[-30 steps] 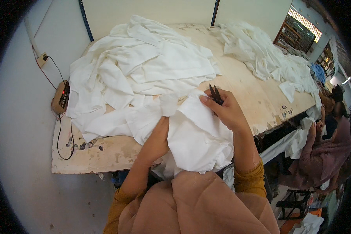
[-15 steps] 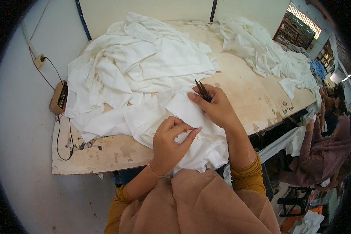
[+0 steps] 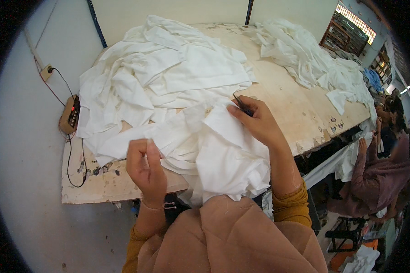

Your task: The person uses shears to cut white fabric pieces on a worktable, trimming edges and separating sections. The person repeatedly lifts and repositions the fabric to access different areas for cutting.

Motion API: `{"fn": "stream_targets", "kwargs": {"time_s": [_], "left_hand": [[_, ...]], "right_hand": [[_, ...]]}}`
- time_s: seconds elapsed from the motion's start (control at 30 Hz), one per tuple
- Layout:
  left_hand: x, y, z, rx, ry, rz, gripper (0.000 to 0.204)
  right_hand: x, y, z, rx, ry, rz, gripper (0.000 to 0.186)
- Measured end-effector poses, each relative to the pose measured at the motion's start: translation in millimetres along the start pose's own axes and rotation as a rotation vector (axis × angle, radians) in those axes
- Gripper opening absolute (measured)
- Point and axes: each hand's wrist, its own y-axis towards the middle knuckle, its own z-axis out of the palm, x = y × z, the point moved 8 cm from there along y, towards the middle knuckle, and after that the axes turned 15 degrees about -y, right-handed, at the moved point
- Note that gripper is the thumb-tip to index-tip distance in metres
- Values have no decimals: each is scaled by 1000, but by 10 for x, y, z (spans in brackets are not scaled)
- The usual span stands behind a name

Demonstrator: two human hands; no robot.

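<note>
Dark thread snips (image 3: 243, 106) sit in my right hand (image 3: 261, 122), blades pointing up and to the left. The thumb and fingers of that hand also pinch the upper edge of a white fabric piece (image 3: 230, 150), which hangs in folds over the table edge towards my lap. To the left, apart from this piece, my left hand (image 3: 146, 170) is raised with its fingers closed and the thumb pressed against them. Whatever it may hold is too small to see.
A large heap of white fabric (image 3: 168, 63) covers the left of the worn wooden table (image 3: 278, 98). Another white pile (image 3: 300, 54) lies at the far right. A power strip (image 3: 69, 116) with cables is at the left wall. A co-worker (image 3: 378, 173) handles white cloth at the right.
My left hand has let go of the white fabric and moved left, away from it. My right hand, with the snips, has shifted slightly right. The fabric now hangs more loosely.
</note>
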Motion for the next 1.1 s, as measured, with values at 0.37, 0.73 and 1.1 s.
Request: {"fn": "stream_targets", "kwargs": {"time_s": [0.37,0.73,1.1], "left_hand": [[881,-765,1336,923,532,6,28],[-472,-1359,1592,1516,-611,56,35],[374,-660,912,1006,-28,-112,26]], "right_hand": [[268,-786,-273,202,-399,-301,27],[-964,-3629,-3256,-1268,-892,543,29],[294,-4367,-3622,-1628,-1588,892,27]]}}
